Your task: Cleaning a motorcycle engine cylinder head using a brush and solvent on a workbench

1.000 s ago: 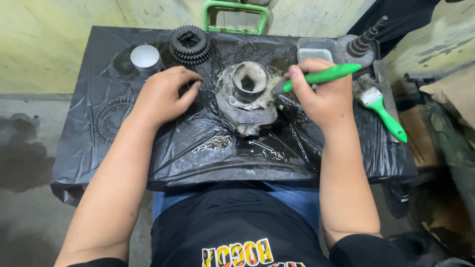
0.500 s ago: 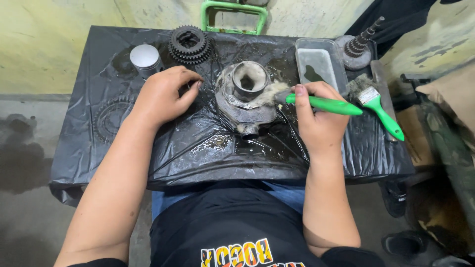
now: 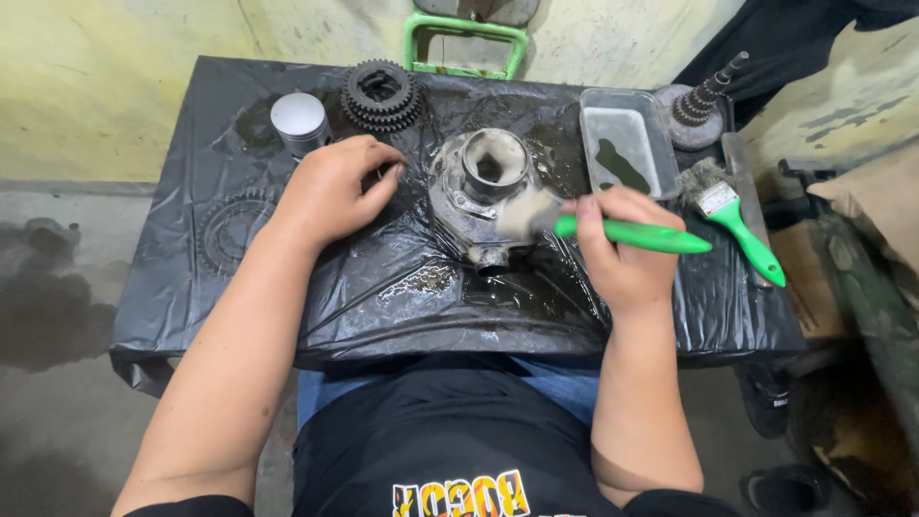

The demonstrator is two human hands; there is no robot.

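A grey metal housing point(image 3: 476, 191) with a round opening lies in the middle of the table covered in black plastic sheet point(image 3: 383, 287). My right hand point(image 3: 620, 251) grips a green-handled brush point(image 3: 632, 234); its bristles press on the housing's right side. My left hand point(image 3: 330, 187) rests on the plastic just left of the housing, fingers curled, holding nothing.
A dark gear cluster point(image 3: 382, 95) and a silver piston point(image 3: 300, 121) sit at the back left. A flat gear point(image 3: 228, 233) lies under the plastic at left. A metal tray point(image 3: 627, 144), a geared shaft point(image 3: 705, 99) and a second green brush point(image 3: 735, 220) are at right.
My right hand has moved down and toward me, swinging the brush from the housing's top rim to its lower right side. The left hand has stayed put.
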